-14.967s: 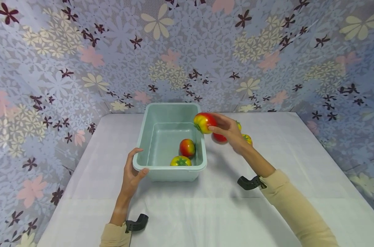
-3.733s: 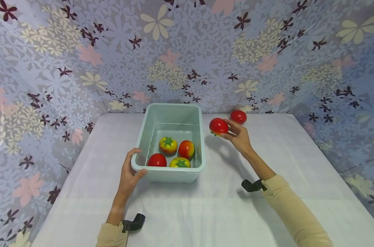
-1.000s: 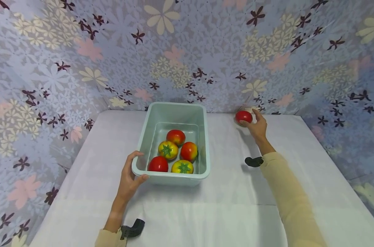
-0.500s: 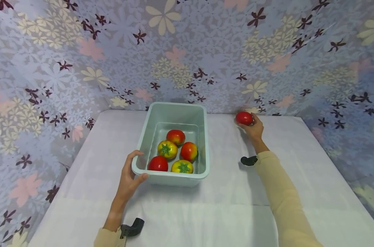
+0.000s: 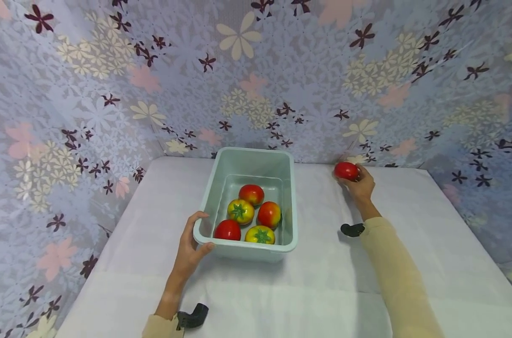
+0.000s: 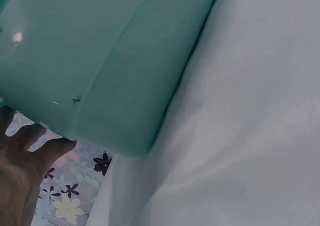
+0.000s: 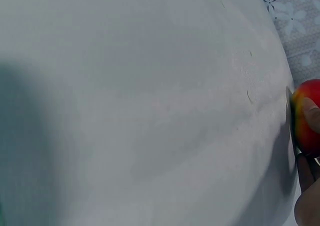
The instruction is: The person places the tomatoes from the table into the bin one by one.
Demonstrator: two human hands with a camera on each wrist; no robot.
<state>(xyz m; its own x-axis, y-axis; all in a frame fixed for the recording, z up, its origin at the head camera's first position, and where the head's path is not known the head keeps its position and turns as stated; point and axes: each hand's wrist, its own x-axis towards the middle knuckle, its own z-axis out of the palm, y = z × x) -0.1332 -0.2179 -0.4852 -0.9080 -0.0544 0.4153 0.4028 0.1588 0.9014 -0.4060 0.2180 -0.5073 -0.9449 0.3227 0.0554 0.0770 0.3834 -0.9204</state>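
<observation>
My left hand [image 5: 187,258] grips the near left corner of a pale green plastic tub [image 5: 249,254], thumb outside the front rim and fingers at the left side. The tub's wall [image 6: 120,86] fills much of the left wrist view. Inside lie several red and yellow tomatoes, among them a yellow one with a green star-shaped calyx [image 5: 240,211] and a plain red one [image 5: 227,230]. At the table's back edge, my right hand [image 5: 362,188] holds a red tomato [image 5: 346,171] between thumb and fingers. That tomato's yellow-green end [image 7: 299,121] faces left in the right wrist view.
A white cloth [image 5: 315,281] covers the table. Behind and beside it hangs a flowered sheet [image 5: 256,70], close to the held tomato. The tub's tall right wall [image 5: 293,202] stands between the right hand and the tomatoes inside.
Fifteen seconds ago two tomatoes lay in the tub; now there are several. Over the last second my right hand's fingers have come around the red tomato at the back. My left hand keeps its grip.
</observation>
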